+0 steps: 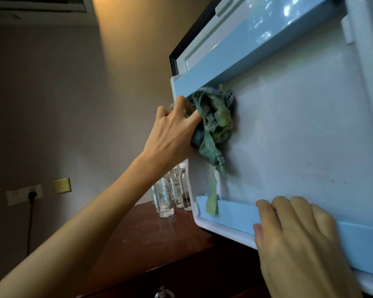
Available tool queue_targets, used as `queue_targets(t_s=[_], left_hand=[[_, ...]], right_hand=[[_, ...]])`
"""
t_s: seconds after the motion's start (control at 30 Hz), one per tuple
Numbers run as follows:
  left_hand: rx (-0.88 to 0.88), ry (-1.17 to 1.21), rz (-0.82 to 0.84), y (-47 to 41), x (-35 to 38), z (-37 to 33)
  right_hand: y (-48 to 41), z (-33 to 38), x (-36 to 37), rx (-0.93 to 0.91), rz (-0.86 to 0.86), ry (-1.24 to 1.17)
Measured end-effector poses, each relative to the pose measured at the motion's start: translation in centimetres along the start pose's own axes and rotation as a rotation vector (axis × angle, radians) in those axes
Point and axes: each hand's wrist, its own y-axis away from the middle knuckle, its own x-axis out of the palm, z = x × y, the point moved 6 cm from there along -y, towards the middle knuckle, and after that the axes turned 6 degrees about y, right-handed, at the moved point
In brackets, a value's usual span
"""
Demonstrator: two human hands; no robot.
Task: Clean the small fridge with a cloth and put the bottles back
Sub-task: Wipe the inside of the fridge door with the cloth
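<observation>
Evidently the left hand [177, 125] is wiping: its grip is bunching the green cloth [213, 121] and pressing it against the inner panel of the fridge door [299, 125], just under the door's upper rail [246, 67]. The right hand [295, 239] is curling its fingers over the door's lower shelf rail [235, 214], thumb beneath, probably steadying the open door against that push. Beyond the door's outer edge, the bottles [166, 196] are standing together on the tabletop [149, 233], likely waiting out of the way while the wiping is going on.
</observation>
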Motion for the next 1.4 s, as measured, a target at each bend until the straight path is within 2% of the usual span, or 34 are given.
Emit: queue_targets(t_s=[0.13,0.33,0.43,0.67,0.87,0.97,1.2,1.3,1.4], left_hand=[[0.022,-0.013,0.049,-0.9,0.0,-0.4],[0.24,0.141,0.181,5.4,1.7,-4.9],[0.251,0.166,0.09,7.3,1.0,-5.4],[0.174,-0.107,-0.132,1.8,-1.1,-1.8],[0.241,-0.157,-0.169,-0.8,-1.7,-1.3],[0.355,-0.182,-0.067,-0.5,-0.3,-2.2],[0.399,-0.138,0.14,-0.2,-0.4,-2.8],[0.486,0.038,0.223,2.7,0.2,-5.4],[0.417,0.266,0.315,5.3,0.6,-6.4]], right_hand=[[-0.1,-0.6,0.2,-0.019,-0.019,0.03],[0.0,-1.1,0.5,-0.022,0.011,0.042],[0.1,-0.8,0.3,-0.039,0.019,0.036],[0.2,-2.4,1.3,-0.029,0.022,0.011],[0.1,-3.6,1.8,-0.057,0.053,0.007],[0.1,-3.7,1.8,-0.066,0.07,0.01],[0.0,-3.6,1.1,-0.084,0.153,-0.026],[-0.3,-3.5,0.9,-0.072,0.186,-0.063],[-0.4,-3.1,0.4,-0.078,0.207,-0.093]])
